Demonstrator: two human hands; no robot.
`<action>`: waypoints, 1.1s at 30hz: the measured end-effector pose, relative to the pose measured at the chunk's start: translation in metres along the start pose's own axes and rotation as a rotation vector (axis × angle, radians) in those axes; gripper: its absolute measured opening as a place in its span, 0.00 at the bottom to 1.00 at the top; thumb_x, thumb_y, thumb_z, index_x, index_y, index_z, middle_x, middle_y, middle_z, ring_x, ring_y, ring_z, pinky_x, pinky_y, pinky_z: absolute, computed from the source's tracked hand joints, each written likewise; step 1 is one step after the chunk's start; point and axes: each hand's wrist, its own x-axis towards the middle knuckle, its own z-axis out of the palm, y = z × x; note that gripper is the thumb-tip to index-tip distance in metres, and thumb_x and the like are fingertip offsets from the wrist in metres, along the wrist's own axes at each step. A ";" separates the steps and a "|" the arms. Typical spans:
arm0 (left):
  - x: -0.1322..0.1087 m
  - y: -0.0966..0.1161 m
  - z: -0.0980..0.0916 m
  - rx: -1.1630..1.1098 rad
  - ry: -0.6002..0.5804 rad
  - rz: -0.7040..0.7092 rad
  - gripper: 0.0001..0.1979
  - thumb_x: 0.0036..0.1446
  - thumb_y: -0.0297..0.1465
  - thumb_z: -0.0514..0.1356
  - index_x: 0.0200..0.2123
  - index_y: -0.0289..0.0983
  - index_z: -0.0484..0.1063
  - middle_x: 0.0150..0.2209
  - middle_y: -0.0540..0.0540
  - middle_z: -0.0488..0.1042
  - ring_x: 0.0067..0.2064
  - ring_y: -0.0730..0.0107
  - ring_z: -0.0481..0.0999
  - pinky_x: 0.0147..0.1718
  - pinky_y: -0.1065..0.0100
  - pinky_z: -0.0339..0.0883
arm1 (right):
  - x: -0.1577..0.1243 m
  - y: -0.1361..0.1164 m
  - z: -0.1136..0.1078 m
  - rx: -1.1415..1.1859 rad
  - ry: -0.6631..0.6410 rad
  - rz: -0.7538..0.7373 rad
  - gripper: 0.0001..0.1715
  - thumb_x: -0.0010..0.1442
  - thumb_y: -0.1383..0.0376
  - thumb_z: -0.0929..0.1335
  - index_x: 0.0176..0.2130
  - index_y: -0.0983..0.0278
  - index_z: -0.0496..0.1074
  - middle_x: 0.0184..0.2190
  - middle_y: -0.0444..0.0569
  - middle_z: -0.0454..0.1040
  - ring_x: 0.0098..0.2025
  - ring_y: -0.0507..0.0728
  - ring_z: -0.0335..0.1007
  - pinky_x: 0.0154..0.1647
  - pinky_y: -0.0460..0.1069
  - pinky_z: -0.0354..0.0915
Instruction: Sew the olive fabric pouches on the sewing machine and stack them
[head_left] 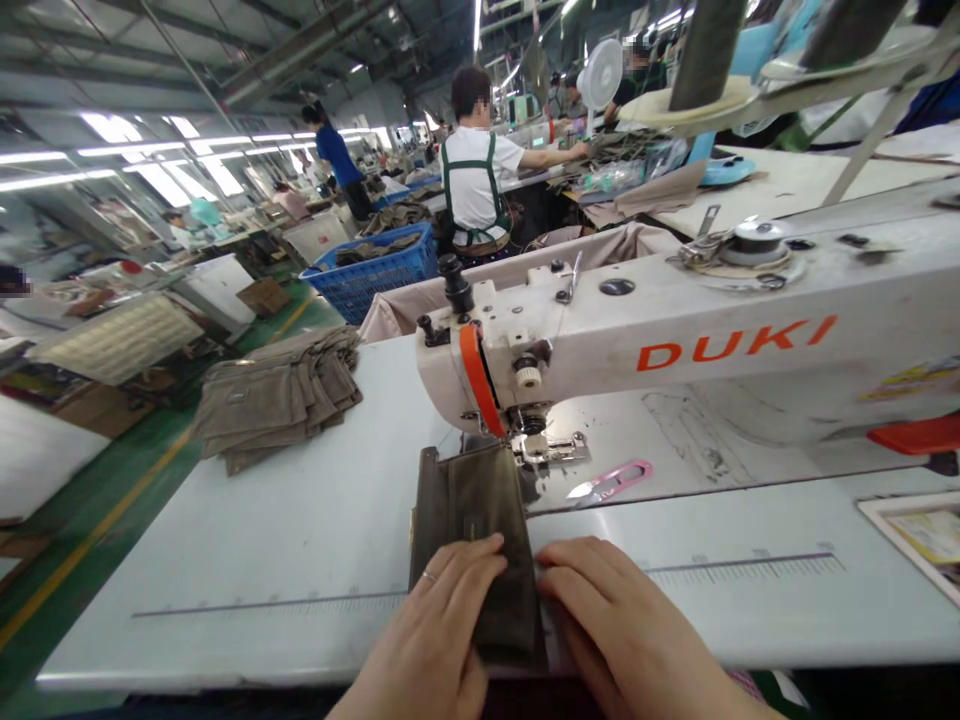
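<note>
A folded olive-brown fabric panel (487, 490) with a small label lies on the sewing table. Its far right corner sits beside the presser foot (536, 450) of the white sewing machine (720, 320). My left hand (442, 610), a ring on one finger, rests flat on the panel's near left part, fingers stretched forward. Along the right edge, my right hand (607, 610) has its fingers bent and closed at the fabric; its thumb is mostly hidden. Pink-handled thread snips (611, 482) lie on the machine bed, right of the foot.
A stack of similar fabric pieces (281, 395) lies at the table's far left. Printed rulers (742, 568) run along the front. Behind stands a blue crate (375, 265) of fabric, near a seated co-worker (474, 175). Thread cones (701, 60) stand upper right.
</note>
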 end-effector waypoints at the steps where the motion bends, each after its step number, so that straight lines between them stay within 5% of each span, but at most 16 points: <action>1: 0.004 0.001 0.002 0.010 -0.014 -0.019 0.39 0.43 0.17 0.53 0.62 0.36 0.58 0.64 0.41 0.61 0.63 0.54 0.62 0.61 0.51 0.61 | 0.000 0.001 0.001 -0.002 0.005 -0.005 0.15 0.60 0.75 0.59 0.42 0.65 0.70 0.44 0.54 0.72 0.44 0.60 0.66 0.47 0.55 0.67; 3: 0.012 0.001 0.002 -0.009 -0.035 -0.067 0.36 0.49 0.18 0.54 0.63 0.39 0.58 0.65 0.42 0.58 0.64 0.52 0.59 0.61 0.46 0.58 | 0.000 0.003 0.003 -0.017 0.020 -0.018 0.16 0.60 0.75 0.59 0.43 0.65 0.70 0.45 0.53 0.73 0.44 0.59 0.67 0.46 0.54 0.68; 8: 0.020 -0.006 -0.026 -0.242 0.041 -0.112 0.23 0.66 0.26 0.48 0.62 0.48 0.60 0.64 0.49 0.60 0.65 0.63 0.59 0.62 0.53 0.58 | -0.003 0.010 0.003 -0.248 -0.047 -0.215 0.28 0.57 0.74 0.61 0.57 0.65 0.65 0.57 0.50 0.68 0.54 0.61 0.65 0.46 0.54 0.67; 11: 0.014 -0.013 -0.032 -0.221 -0.047 -0.019 0.31 0.61 0.22 0.50 0.66 0.46 0.52 0.67 0.48 0.54 0.66 0.63 0.57 0.62 0.56 0.58 | -0.003 0.014 0.006 -0.312 -0.080 -0.280 0.22 0.60 0.71 0.62 0.54 0.65 0.68 0.57 0.48 0.69 0.55 0.61 0.66 0.44 0.54 0.67; 15: 0.012 -0.014 -0.012 -0.006 -0.210 0.196 0.44 0.44 0.20 0.54 0.67 0.36 0.47 0.67 0.41 0.49 0.67 0.54 0.51 0.63 0.53 0.55 | -0.002 0.014 0.013 -0.285 0.032 -0.279 0.13 0.65 0.66 0.62 0.48 0.61 0.72 0.49 0.47 0.75 0.51 0.59 0.69 0.42 0.52 0.66; 19: 0.019 -0.007 0.002 0.150 -0.242 0.218 0.40 0.45 0.22 0.56 0.65 0.30 0.53 0.66 0.36 0.51 0.67 0.52 0.50 0.64 0.51 0.51 | -0.001 0.012 0.015 -0.297 0.042 -0.282 0.09 0.65 0.68 0.65 0.43 0.58 0.73 0.44 0.46 0.76 0.49 0.58 0.71 0.40 0.50 0.65; 24: 0.025 -0.009 -0.010 0.206 -0.245 0.225 0.38 0.46 0.19 0.54 0.64 0.29 0.54 0.67 0.37 0.52 0.67 0.54 0.52 0.63 0.52 0.55 | -0.001 0.013 0.020 -0.368 0.011 -0.290 0.09 0.65 0.67 0.64 0.43 0.57 0.73 0.45 0.47 0.76 0.49 0.59 0.69 0.41 0.51 0.66; 30: 0.024 -0.011 -0.007 0.236 -0.131 0.246 0.37 0.46 0.18 0.53 0.63 0.30 0.55 0.66 0.38 0.55 0.65 0.54 0.56 0.60 0.52 0.61 | -0.004 0.014 0.019 -0.330 0.197 -0.369 0.11 0.68 0.68 0.62 0.41 0.61 0.74 0.42 0.45 0.76 0.46 0.55 0.69 0.44 0.49 0.65; 33: 0.016 0.000 0.002 0.188 0.133 0.216 0.22 0.54 0.21 0.54 0.54 0.31 0.67 0.54 0.38 0.71 0.54 0.56 0.70 0.51 0.57 0.69 | -0.007 0.011 0.009 -0.289 0.163 -0.386 0.12 0.68 0.70 0.61 0.39 0.62 0.74 0.41 0.44 0.77 0.44 0.53 0.70 0.46 0.49 0.65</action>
